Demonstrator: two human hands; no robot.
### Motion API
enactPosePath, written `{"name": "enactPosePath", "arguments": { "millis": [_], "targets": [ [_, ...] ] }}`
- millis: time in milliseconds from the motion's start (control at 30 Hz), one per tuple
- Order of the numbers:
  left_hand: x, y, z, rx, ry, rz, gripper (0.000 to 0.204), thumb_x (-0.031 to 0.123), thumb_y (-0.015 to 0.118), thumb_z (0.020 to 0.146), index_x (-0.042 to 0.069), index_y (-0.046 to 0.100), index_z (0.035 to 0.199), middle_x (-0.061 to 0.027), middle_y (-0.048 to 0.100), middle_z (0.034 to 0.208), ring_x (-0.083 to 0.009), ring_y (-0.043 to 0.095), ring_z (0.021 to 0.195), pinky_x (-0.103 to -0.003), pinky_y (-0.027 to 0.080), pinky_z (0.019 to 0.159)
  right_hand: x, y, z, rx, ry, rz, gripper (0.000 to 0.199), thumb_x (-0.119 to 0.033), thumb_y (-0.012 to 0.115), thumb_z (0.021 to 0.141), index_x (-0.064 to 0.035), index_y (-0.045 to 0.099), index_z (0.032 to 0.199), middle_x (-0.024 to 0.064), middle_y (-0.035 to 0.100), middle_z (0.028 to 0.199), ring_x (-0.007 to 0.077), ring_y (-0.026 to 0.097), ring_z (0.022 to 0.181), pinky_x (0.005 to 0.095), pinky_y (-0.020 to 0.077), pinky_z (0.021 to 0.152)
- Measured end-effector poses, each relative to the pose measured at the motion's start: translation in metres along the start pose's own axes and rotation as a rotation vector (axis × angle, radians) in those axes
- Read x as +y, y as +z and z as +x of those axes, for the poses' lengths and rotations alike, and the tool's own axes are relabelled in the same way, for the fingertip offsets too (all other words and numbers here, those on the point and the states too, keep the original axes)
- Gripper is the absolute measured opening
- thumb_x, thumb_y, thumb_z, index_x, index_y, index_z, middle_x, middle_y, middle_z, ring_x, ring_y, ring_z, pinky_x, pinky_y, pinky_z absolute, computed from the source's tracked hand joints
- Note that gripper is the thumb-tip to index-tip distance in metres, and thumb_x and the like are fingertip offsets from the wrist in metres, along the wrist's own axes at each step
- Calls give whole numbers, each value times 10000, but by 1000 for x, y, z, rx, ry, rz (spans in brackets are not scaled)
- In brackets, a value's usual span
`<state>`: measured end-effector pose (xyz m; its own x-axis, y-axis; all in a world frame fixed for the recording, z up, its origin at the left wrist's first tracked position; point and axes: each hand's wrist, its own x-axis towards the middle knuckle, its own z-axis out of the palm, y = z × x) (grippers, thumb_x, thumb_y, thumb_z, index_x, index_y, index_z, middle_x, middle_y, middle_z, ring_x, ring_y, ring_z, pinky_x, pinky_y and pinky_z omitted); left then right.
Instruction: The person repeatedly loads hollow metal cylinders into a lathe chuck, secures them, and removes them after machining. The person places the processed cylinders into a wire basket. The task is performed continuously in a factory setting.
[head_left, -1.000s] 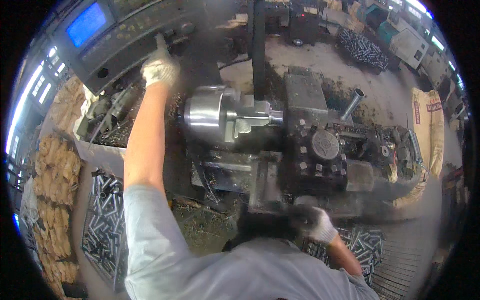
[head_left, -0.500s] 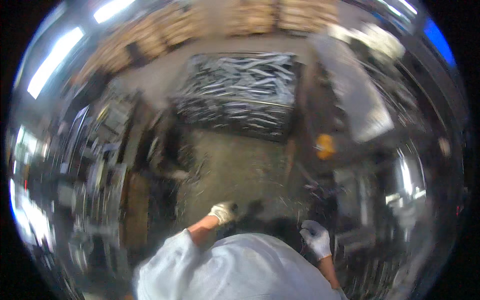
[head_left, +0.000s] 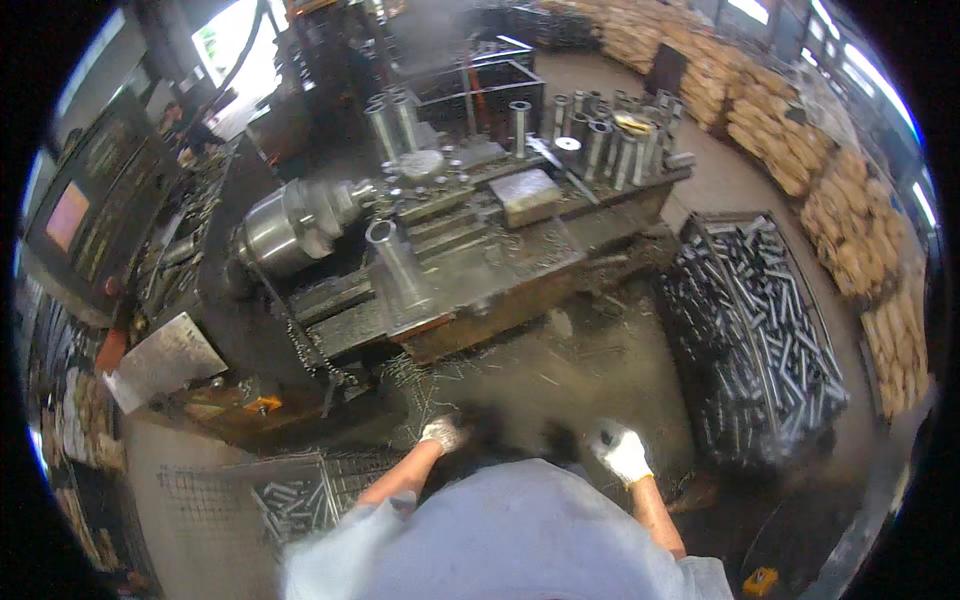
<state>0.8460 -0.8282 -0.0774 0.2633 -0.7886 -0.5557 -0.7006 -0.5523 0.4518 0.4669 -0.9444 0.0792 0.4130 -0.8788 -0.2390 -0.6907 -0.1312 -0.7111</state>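
Both hands hang low in front of my body, in white gloves with dark finger parts, above the floor and apart from the lathe. My left hand (head_left: pixel 441 433) is nearest the wire-like shavings below the lathe's front edge; its fingers blend into the dark background. My right hand (head_left: pixel 624 457) has loosely bent fingers with nothing visible in them. Ahead is a greasy metal lathe (head_left: pixel 510 265) with a shiny round chuck (head_left: pixel 283 232) on its left. One metal tube (head_left: pixel 400 265) stands on its near side, and several upright tubes (head_left: pixel 598 150) crowd its far right end.
A wire cage (head_left: pixel 745 275) full of loose metal tubes stands at right. A smaller wire basket (head_left: pixel 322 480) with tubes sits at lower left. Stacked tan sacks (head_left: pixel 765 125) line the right wall. A person (head_left: pixel 195 135) is at the far left. A square block (head_left: pixel 525 193) lies on the lathe.
My view has swung left: the lathe is now ahead, and the tube-filled cage has moved from the centre to the right. Both hands stay low, still apart from the things around.
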Motion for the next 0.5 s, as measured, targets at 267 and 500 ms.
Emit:
{"name": "enactPosePath", "arguments": {
  "millis": [267, 500],
  "targets": [
    [-122, -5, -35, 262, -500, -540, 570, 475, 594, 948, 79, 668, 1350, -228, 680, 1330, -394, 674, 1166, -457, 526, 1005, -85, -12, 135, -440, -390, -197, 370, -319, 689, 897, -117, 758, 1199, 142, 734, 1240, 343, 684, 1159, 406, 537, 1022],
    [-204, -65, -68, 1370, -979, -1119, 463, 277, 445, 1097, 4, 542, 1458, -185, 520, 1531, -326, 549, 1349, -395, 434, 1123, -177, -47, 268, -405, -773, -117, 285, -247, 719, 898, -106, 767, 1141, 135, 751, 1149, 342, 718, 1060, 411, 576, 930]
  ]
}}
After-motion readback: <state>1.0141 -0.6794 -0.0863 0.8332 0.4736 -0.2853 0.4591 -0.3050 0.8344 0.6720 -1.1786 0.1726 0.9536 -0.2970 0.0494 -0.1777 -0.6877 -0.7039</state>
